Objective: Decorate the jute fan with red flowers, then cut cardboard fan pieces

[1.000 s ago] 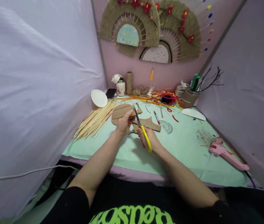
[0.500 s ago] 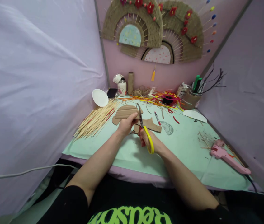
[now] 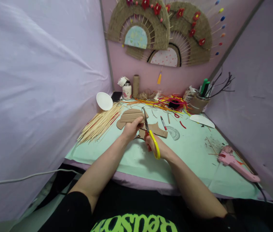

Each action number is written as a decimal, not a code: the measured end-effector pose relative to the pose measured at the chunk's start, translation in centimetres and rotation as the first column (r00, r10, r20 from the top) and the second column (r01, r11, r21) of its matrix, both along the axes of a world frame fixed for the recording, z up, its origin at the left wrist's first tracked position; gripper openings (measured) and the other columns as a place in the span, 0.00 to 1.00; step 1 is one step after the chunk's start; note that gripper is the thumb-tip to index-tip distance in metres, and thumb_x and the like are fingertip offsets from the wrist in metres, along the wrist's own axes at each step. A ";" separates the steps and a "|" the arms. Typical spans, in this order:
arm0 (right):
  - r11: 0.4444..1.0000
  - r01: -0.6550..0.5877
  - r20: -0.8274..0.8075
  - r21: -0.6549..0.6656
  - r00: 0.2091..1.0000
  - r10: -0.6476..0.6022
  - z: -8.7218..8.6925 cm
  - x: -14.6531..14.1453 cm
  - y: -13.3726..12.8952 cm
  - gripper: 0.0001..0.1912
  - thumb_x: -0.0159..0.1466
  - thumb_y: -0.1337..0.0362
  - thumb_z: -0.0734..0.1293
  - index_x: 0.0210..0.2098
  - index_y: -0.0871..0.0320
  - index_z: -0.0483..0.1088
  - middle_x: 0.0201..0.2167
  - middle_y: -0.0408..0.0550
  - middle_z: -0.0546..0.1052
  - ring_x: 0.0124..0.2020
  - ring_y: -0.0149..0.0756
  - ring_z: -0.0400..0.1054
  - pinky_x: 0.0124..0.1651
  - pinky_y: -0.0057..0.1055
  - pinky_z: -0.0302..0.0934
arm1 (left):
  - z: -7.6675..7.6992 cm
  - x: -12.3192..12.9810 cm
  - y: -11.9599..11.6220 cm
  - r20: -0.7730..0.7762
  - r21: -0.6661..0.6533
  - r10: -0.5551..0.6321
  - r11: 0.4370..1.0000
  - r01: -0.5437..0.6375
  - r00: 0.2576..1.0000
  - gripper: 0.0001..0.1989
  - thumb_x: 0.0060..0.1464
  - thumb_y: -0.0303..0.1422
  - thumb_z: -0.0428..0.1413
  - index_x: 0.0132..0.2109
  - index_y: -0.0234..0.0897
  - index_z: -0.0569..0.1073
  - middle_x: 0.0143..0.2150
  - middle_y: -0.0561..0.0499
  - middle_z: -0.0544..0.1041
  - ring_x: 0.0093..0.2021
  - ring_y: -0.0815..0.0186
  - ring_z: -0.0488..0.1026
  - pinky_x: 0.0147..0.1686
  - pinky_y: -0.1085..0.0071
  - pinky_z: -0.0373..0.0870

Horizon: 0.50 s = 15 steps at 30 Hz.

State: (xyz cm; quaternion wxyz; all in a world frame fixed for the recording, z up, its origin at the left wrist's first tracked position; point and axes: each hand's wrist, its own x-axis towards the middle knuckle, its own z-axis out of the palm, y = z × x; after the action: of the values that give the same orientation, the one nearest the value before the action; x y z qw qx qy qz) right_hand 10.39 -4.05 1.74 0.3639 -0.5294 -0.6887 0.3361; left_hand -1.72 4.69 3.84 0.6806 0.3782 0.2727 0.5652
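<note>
Between the thumb and fingers of my left hand is a rounded piece of corrugated cardboard, its ridged face upward. My right hand is closed round the handles of a pair of scissors, one loop yellow and the other red. The blades point away from me and lie against the right edge of the held cardboard; whether they are parted is hard to make out. Beneath and beyond the hands, cardboard offcuts lie on the green tabletop.
Thin wooden sticks are heaped at the left beside a white paper bowl. A marker and a protractor lie right of the hands. Farther right rests a pink glue gun. Coloured cords line the back.
The whole view has shifted very slightly. Both hands, the cardboard and the scissors keep almost the same positions relative to each other.
</note>
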 end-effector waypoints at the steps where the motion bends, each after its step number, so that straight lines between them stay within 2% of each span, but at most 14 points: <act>1: 1.000 -0.015 0.001 0.006 1.000 0.015 0.0 0.0 0.0 0.27 0.64 0.38 0.50 0.31 0.55 0.59 0.21 0.43 0.65 0.23 0.35 0.61 0.25 0.31 0.56 | 0.0 0.0 0.0 0.001 0.001 0.002 1.000 -0.002 1.000 0.18 0.35 0.37 0.68 0.36 0.36 0.74 0.30 0.55 0.75 0.28 0.71 0.70 0.27 0.74 0.66; 10: 0.999 -0.037 0.053 0.014 0.998 0.036 1.8 -0.1 -0.7 0.31 0.61 0.32 0.48 0.30 0.55 0.57 0.22 0.44 0.66 0.24 0.36 0.61 0.26 0.32 0.55 | -0.1 0.1 -0.2 0.008 0.011 -0.018 1.000 0.018 1.000 0.19 0.36 0.38 0.68 0.36 0.37 0.73 0.29 0.55 0.75 0.28 0.71 0.70 0.28 0.74 0.66; 15: 1.000 0.010 0.079 0.013 0.997 -0.011 1.5 -0.1 -0.7 0.30 0.62 0.34 0.51 0.29 0.55 0.58 0.21 0.45 0.68 0.24 0.37 0.63 0.25 0.31 0.56 | -0.1 0.3 -0.3 0.043 0.023 -0.030 0.999 0.029 0.999 0.17 0.37 0.36 0.68 0.35 0.37 0.73 0.29 0.56 0.74 0.28 0.72 0.70 0.28 0.75 0.64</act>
State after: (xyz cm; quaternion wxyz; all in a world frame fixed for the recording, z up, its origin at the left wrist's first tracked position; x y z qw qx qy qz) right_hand 10.31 -4.75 3.20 0.3414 -0.5436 -0.7018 0.3088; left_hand -1.46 4.40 3.77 0.6904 0.3775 0.2459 0.5660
